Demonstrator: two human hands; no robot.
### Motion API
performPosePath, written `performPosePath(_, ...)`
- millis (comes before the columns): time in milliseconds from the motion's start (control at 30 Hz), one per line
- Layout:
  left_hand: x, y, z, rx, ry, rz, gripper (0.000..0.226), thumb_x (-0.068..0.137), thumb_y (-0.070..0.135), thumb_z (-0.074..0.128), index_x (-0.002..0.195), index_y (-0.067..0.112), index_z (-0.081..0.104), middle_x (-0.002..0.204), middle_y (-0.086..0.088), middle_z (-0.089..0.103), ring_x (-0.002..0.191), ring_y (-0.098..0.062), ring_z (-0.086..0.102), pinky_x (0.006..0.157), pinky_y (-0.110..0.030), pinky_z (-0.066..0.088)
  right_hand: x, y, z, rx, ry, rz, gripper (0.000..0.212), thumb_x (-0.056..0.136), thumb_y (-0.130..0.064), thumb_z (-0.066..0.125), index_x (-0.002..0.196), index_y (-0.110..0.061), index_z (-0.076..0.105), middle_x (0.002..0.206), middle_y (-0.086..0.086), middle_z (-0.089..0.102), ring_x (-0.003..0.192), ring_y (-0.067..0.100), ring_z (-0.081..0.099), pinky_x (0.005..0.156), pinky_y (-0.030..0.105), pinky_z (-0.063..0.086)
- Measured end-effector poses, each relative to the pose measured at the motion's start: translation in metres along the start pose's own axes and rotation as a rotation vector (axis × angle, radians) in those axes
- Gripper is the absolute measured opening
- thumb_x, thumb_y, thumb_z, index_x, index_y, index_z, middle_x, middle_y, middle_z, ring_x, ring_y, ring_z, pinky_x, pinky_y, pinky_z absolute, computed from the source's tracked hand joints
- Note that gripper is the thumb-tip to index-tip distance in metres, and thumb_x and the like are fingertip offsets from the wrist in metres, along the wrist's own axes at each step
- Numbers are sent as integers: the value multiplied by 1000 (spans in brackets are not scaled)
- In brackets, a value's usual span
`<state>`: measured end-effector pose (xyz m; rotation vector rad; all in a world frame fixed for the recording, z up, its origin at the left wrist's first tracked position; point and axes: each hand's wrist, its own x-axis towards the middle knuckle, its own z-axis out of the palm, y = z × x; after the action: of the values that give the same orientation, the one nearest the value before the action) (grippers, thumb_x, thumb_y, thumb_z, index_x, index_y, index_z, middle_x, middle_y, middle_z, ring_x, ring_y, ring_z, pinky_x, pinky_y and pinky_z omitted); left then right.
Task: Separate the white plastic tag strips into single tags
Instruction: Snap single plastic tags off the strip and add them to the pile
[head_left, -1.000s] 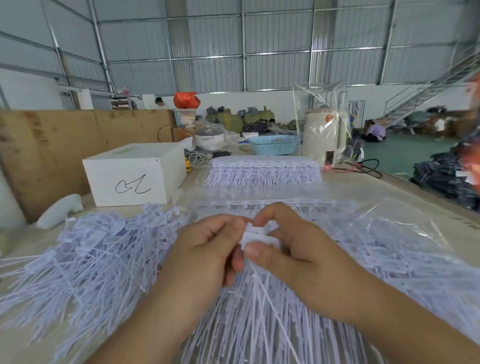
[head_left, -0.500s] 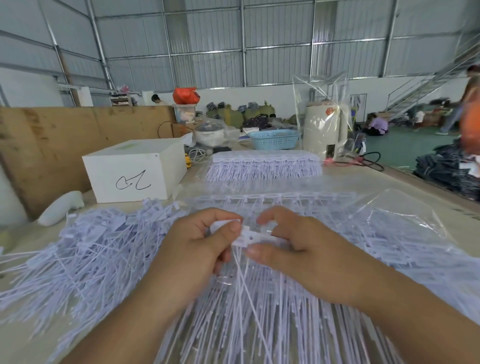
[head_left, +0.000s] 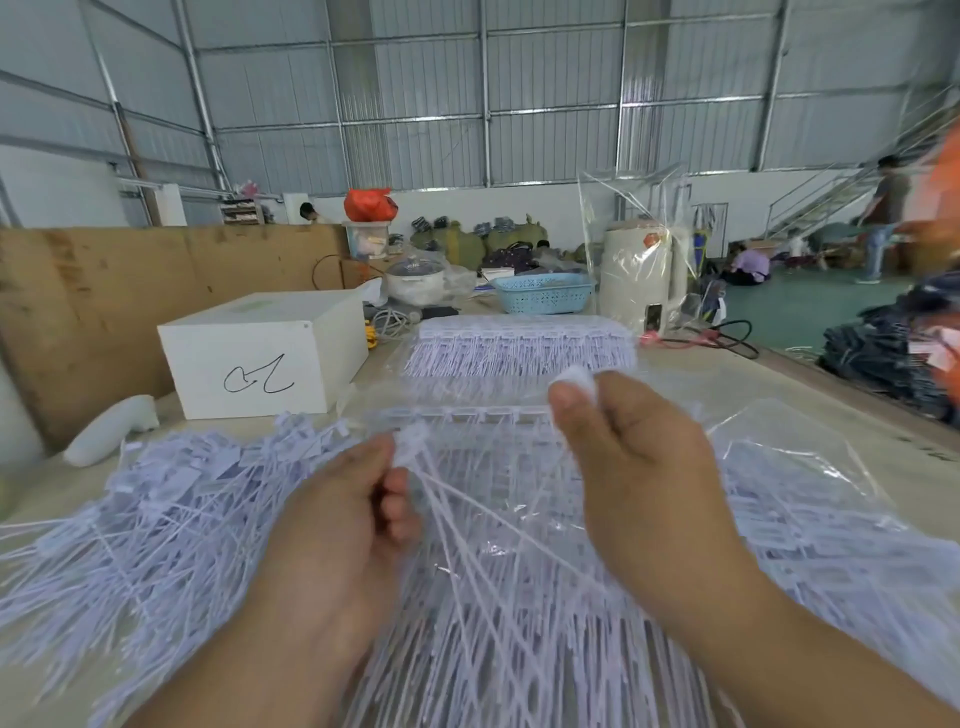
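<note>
The person's two hands are held apart above the table (head_left: 810, 384), each with its own bit of white plastic. The left hand (head_left: 343, 519) has its fingers curled and its thumb and forefinger pinching the head of a tag (head_left: 413, 441) whose thin tail slants down towards the person's body. The right hand (head_left: 628, 462), raised a little higher, pinches a small white piece (head_left: 574, 378) between thumb and fingertip; it is blurred, so I cannot tell its shape. Under both hands lies a clear plastic bag (head_left: 769, 457) spread flat, with rows of joined tag strips (head_left: 467, 415) on and under it. To the left, a loose heap of single tags (head_left: 171, 499) fans out over the tabletop. Farther back sits another stack of strips (head_left: 519, 345), neat and comb-like, beside a white box (head_left: 260, 353) with a black scribble on its front. Behind those stand a blue basket (head_left: 543, 293) and a pale kettle (head_left: 636, 278) wrapped in clear film.
</note>
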<state>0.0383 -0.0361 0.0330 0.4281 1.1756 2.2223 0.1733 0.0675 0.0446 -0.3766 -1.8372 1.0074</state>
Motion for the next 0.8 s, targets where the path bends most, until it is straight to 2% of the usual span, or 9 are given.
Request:
performPosePath(67,6,7,-10,109,22,45,15,96,11,52,86,12,64,49,3,46,36,-3,37,33,-14,29,2,-2,-11,34,-92,-11,34,90,-47,51,69,-22,42,44,-12,33,38,3,26,38,13,22)
performPosePath(133,4,9,-12,308,-70,117,13,89,14,60,84,11,72,48,0,48,37,-6,39,34,-16,30,0,-2,-10,22,-332,37,20,87,-47,55,94,-29,48,44,-12,40,36,3,29,37,14,24)
performPosePath(233,-8,1,-2,499,-309,177,25,67,39,68,85,23,77,47,-2,49,36,-12,40,37,-17,32,-3,6,-3,-227,-539,7,44,91,-49,56,126,-44,31,59,-15,58,42,5,48,42,17,37)
performPosePath(300,-13,-1,1,545,-377,190,35,59,48,66,87,29,76,47,-3,49,36,-13,40,39,-18,34,-2,7,-3,-354,-583,-10,56,90,-56,52,136,-50,21,75,-11,66,61,6,60,57,22,49)
performPosePath(367,-13,0,0,588,-383,180,31,63,46,64,87,30,75,47,-2,49,36,-13,41,39,-18,35,-2,7,-5,-399,-607,-40,53,91,-55,51,137,-45,28,81,-13,68,71,4,62,61,24,49)
performPosePath(500,-7,-3,-5,657,-391,207,21,92,24,56,86,30,74,48,-2,52,38,-14,44,40,-20,36,0,9,-5,-346,-695,-69,20,95,-45,54,114,-38,51,83,-3,69,53,7,53,57,37,47)
performPosePath(600,-7,-4,-7,674,-449,209,25,98,20,53,87,31,73,50,-3,54,41,-13,45,40,-22,38,1,11,-6,-165,-739,20,16,97,-34,58,112,-34,57,96,-5,72,80,22,67,79,51,53)
performPosePath(700,-7,-3,-10,695,-481,208,14,86,32,54,88,34,68,49,-1,52,40,-10,43,39,-19,35,0,9,-4,52,-768,24,17,97,-12,57,112,-20,62,98,-2,73,96,15,69,89,32,51)
performPosePath(800,-4,-4,-13,686,-514,201,15,82,29,50,90,34,62,49,2,48,42,-7,41,40,-15,32,-1,10,-1,171,-729,62,20,96,-8,56,113,-18,63,93,0,74,85,7,69,78,17,48)
